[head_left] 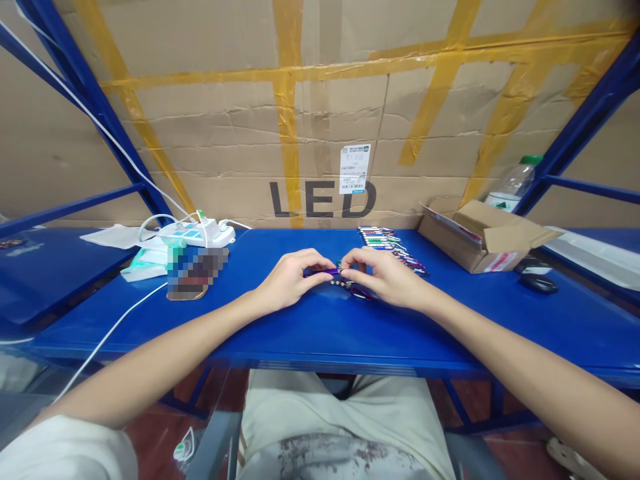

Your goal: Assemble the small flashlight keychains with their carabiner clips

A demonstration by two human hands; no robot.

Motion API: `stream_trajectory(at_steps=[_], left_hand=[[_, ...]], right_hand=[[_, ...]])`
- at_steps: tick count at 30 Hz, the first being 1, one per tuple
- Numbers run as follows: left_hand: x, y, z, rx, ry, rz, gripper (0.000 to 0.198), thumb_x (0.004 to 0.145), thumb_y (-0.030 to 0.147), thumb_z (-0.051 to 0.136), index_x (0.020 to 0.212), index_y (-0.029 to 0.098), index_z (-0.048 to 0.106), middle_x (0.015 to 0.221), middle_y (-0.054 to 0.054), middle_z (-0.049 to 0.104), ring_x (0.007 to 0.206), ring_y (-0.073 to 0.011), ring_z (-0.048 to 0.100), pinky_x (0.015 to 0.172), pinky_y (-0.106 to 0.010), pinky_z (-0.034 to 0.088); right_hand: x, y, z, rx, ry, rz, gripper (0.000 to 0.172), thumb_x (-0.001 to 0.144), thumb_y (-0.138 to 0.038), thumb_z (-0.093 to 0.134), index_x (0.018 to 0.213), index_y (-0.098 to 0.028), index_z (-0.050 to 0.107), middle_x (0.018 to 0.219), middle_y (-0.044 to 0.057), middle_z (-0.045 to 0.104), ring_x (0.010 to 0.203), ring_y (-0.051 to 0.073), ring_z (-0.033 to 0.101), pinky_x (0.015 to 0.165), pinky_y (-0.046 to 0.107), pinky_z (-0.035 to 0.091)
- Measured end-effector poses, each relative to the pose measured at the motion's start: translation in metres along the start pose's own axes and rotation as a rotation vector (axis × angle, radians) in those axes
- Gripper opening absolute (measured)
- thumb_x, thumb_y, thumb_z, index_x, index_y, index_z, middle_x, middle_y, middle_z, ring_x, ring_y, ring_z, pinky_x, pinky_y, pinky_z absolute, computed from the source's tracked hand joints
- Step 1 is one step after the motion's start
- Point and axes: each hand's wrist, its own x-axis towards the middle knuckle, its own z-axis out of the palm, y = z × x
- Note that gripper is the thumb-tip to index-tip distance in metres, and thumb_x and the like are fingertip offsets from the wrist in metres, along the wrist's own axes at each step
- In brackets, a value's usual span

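Note:
My left hand (293,277) is closed in a pinch on a slim purple tube (324,271) above the blue table. At the tube's right end, my right hand (373,275) pinches with thumb and fingers. Whatever is between those fingertips is too small and covered to name. Just under the hands lie several small silvery beads or rings (339,283) and a dark purple loop like a carabiner (361,293). Behind my right hand, a row of slim coloured tubes with clips (375,235) stretches over the table, partly hidden by the hand.
An open cardboard box (473,233) stands at right, near a black mouse (538,283) and a plastic bottle (515,181). At left are a white power strip (195,232), a blurred phone-like object (187,293) and a cable (120,323). Taped cardboard (225,147) backs the blue table (300,340).

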Motion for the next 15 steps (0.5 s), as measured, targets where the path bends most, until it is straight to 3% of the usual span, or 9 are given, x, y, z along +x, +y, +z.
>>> stream_trajectory(at_steps=[5, 9, 15], left_hand=[[-0.0019, 0.0, -0.0008, 0.145, 0.001, 0.172, 0.02, 0.109, 0.032, 0.067, 0.12, 0.021, 0.079, 0.112, -0.008, 0.08, 0.104, -0.0228, 0.071, 0.097, -0.038, 0.054], [-0.0033, 0.0017, -0.0025, 0.253, -0.008, 0.268, 0.023, 0.112, 0.031, 0.061, 0.123, 0.018, 0.077, 0.111, -0.01, 0.079, 0.101, -0.023, 0.07, 0.095, -0.039, 0.053], [-0.0038, 0.0017, -0.0044, 0.328, -0.028, 0.306, 0.027, 0.114, 0.031, 0.056, 0.126, 0.017, 0.076, 0.112, -0.01, 0.078, 0.099, -0.0224, 0.067, 0.092, -0.039, 0.052]], right_hand=[[0.0021, 0.0028, 0.0037, 0.212, -0.063, 0.111, 0.032, 0.103, -0.052, 0.067, 0.098, -0.02, 0.072, 0.08, 0.001, 0.071, 0.068, 0.017, 0.059, 0.066, 0.03, 0.045], [0.0035, 0.0047, 0.0032, 0.299, -0.086, 0.141, 0.033, 0.1, -0.053, 0.071, 0.096, -0.02, 0.072, 0.081, 0.001, 0.072, 0.068, 0.017, 0.059, 0.065, 0.031, 0.046], [0.0021, -0.001, -0.0015, -0.006, -0.032, -0.013, 0.025, 0.106, -0.043, 0.064, 0.1, -0.023, 0.077, 0.088, 0.004, 0.077, 0.079, 0.021, 0.065, 0.076, 0.034, 0.046]])
